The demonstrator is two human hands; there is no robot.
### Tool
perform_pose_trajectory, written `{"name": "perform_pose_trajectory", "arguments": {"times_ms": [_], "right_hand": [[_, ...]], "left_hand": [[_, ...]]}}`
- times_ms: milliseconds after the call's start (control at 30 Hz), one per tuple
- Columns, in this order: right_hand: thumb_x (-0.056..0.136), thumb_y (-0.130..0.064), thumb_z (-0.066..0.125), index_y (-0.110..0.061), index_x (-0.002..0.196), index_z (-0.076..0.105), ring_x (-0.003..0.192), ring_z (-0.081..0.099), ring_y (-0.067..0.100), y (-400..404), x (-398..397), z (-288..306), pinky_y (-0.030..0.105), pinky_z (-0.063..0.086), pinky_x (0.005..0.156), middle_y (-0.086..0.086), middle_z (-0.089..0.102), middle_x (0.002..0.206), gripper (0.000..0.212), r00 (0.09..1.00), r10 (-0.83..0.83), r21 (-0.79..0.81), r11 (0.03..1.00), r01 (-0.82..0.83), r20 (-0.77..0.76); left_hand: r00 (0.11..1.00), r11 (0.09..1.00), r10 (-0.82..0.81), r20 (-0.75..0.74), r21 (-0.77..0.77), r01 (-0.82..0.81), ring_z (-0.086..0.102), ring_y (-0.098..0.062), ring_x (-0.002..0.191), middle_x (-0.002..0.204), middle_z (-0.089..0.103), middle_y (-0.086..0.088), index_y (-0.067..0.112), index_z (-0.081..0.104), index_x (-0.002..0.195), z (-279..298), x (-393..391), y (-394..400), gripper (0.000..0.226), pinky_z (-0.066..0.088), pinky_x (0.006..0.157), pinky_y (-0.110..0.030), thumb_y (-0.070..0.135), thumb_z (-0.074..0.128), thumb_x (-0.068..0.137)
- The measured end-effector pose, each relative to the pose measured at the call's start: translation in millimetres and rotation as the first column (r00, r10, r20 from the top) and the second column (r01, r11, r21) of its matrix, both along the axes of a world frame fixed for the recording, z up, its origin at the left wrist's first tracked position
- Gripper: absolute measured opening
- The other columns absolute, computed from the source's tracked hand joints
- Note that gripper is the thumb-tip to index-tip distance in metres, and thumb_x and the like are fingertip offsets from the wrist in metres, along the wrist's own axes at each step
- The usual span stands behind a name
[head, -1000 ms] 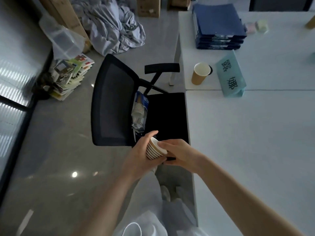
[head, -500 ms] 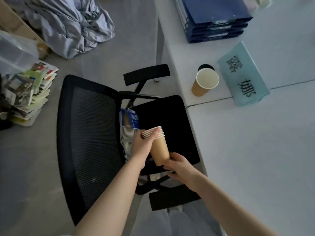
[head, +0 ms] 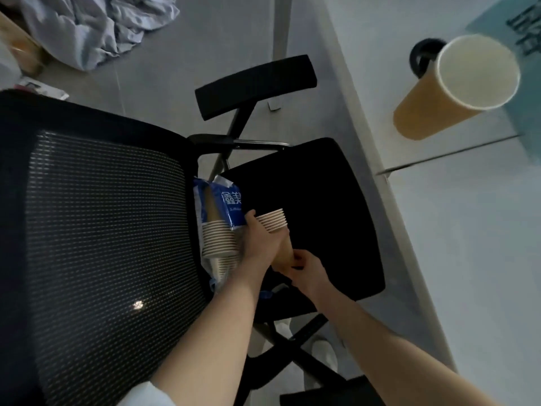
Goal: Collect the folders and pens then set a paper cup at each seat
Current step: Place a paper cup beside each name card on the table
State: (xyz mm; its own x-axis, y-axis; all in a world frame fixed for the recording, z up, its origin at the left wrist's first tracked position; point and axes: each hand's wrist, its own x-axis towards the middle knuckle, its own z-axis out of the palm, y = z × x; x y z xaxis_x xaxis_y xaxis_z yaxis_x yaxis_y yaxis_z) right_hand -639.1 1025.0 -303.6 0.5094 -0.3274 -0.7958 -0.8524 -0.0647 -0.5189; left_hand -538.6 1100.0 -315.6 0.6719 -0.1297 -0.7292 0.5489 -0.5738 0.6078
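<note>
A stack of nested brown paper cups (head: 275,227) is held over the black office chair's seat (head: 316,218). My left hand (head: 257,244) wraps its side just under the rims. My right hand (head: 304,266) grips the stack's bottom end. A blue plastic sleeve with more cups (head: 221,230) leans against the chair's mesh back (head: 102,224), touching my left hand. One brown paper cup (head: 456,86) stands on the white table (head: 468,230) at the upper right, blurred.
The chair's armrest (head: 256,85) juts toward the table edge. A teal name card (head: 521,30) lies beyond the standing cup, beside a black round cable hole (head: 421,55). Crumpled grey cloth (head: 96,24) lies on the floor at the upper left.
The view has dropped lower and closer to the chair. Both hands carried the cup stack down and left, next to the blue sleeve. The folders have left the view.
</note>
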Motion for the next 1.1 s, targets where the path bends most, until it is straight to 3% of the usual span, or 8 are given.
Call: {"name": "perform_pose_trajectory", "arguments": {"times_ms": [100, 167, 333, 567, 700, 900, 1000, 1100], "right_hand": [[0.088, -0.025, 0.069, -0.007, 0.141, 0.042, 0.07, 0.061, 0.01, 4, 2, -18, 0.002, 0.043, 0.05, 0.009, 0.054, 0.134, 0.062, 0.998, 0.054, -0.022, 0.998, -0.055, -0.038], [0.091, -0.023, 0.066, -0.008, 0.141, 0.04, 0.06, 0.053, 0.001, 7, 1, -27, 0.001, 0.041, 0.05, 0.008, 0.055, 0.134, 0.059, 0.995, 0.078, -0.049, 0.996, -0.081, -0.056], [0.091, -0.001, 0.059, -0.008, 0.143, 0.037, 0.12, 0.053, 0.027, 12, 1, -36, 0.03, 0.05, 0.096, 0.013, 0.049, 0.137, 0.056, 0.99, 0.105, -0.026, 0.994, -0.107, -0.09], [0.089, -0.004, 0.061, -0.01, 0.141, 0.04, 0.121, 0.051, 0.02, -7, -3, 13, 0.023, 0.044, 0.096, 0.01, 0.049, 0.137, 0.056, 0.97, 0.237, -0.04, 0.97, -0.239, -0.054], [0.092, -0.008, 0.057, -0.014, 0.139, 0.043, 0.116, 0.05, 0.012, -26, -16, 75, 0.019, 0.041, 0.097, 0.004, 0.051, 0.134, 0.049, 0.957, 0.291, -0.068, 0.954, -0.291, -0.01], [0.097, -0.016, 0.05, -0.014, 0.134, 0.052, 0.117, 0.057, 0.015, -57, -45, 169, 0.018, 0.044, 0.093, 0.0, 0.06, 0.127, 0.037, 0.963, 0.268, -0.21, 0.944, -0.255, 0.038], [0.095, -0.011, 0.051, -0.016, 0.121, 0.058, 0.1, 0.066, 0.018, -79, -52, 208, 0.03, 0.053, 0.087, 0.001, 0.068, 0.108, 0.028, 0.989, 0.1, -0.203, 0.976, -0.076, 0.11], [0.091, -0.008, 0.056, -0.023, 0.104, 0.061, 0.085, 0.07, 0.018, -106, -40, 242, 0.039, 0.057, 0.082, 0.003, 0.072, 0.092, 0.02, 0.968, -0.052, -0.214, 0.971, 0.107, 0.246]], "left_hand": [[1.0, 0.997, -0.024, 0.01, 0.068, 0.024, 0.048, -0.032, 0.125, 0.14, 0.044, -0.014, 0.015, 0.021, 0.148, -18, 3, 4, 0.088, 0.043, 0.105, -0.046, 0.029, 0.077, 0.082], [0.999, 0.994, -0.045, 0.031, 0.101, 0.042, 0.05, -0.034, 0.124, 0.138, 0.047, -0.016, 0.011, 0.025, 0.146, -24, 3, 4, 0.079, 0.044, 0.103, -0.048, 0.027, 0.073, 0.085], [0.984, 0.978, -0.161, 0.079, 0.149, 0.148, 0.054, -0.03, 0.118, 0.132, 0.053, -0.012, 0.009, 0.028, 0.144, -25, -1, 4, 0.075, 0.047, 0.099, -0.042, 0.031, 0.071, 0.087], [0.933, 0.891, -0.354, 0.057, 0.325, 0.318, 0.047, -0.043, 0.123, 0.139, 0.039, -0.025, 0.007, 0.027, 0.143, -8, -12, -3, 0.077, 0.045, 0.099, -0.055, 0.04, 0.063, 0.084], [0.931, 0.906, -0.358, 0.077, 0.271, 0.326, 0.056, -0.036, 0.115, 0.13, 0.052, -0.016, 0.009, 0.039, 0.137, 30, -9, -4, 0.067, 0.05, 0.095, -0.049, 0.039, 0.062, 0.082], [0.899, 0.911, -0.388, 0.203, 0.232, 0.341, 0.046, -0.026, 0.129, 0.144, 0.043, -0.01, 0.011, 0.039, 0.144, 126, -6, -32, 0.056, 0.042, 0.106, -0.037, 0.014, 0.06, 0.092], [0.789, 0.903, -0.429, 0.44, 0.24, 0.357, 0.044, -0.019, 0.125, 0.134, 0.049, -0.004, 0.014, 0.049, 0.132, 164, -25, -49, 0.044, 0.043, 0.101, -0.033, 0.012, 0.058, 0.089], [0.535, 0.864, -0.461, 0.708, 0.221, 0.453, 0.046, -0.019, 0.121, 0.126, 0.053, -0.004, 0.011, 0.055, 0.122, 184, -48, -69, 0.038, 0.045, 0.102, -0.035, 0.007, 0.059, 0.085]]}}
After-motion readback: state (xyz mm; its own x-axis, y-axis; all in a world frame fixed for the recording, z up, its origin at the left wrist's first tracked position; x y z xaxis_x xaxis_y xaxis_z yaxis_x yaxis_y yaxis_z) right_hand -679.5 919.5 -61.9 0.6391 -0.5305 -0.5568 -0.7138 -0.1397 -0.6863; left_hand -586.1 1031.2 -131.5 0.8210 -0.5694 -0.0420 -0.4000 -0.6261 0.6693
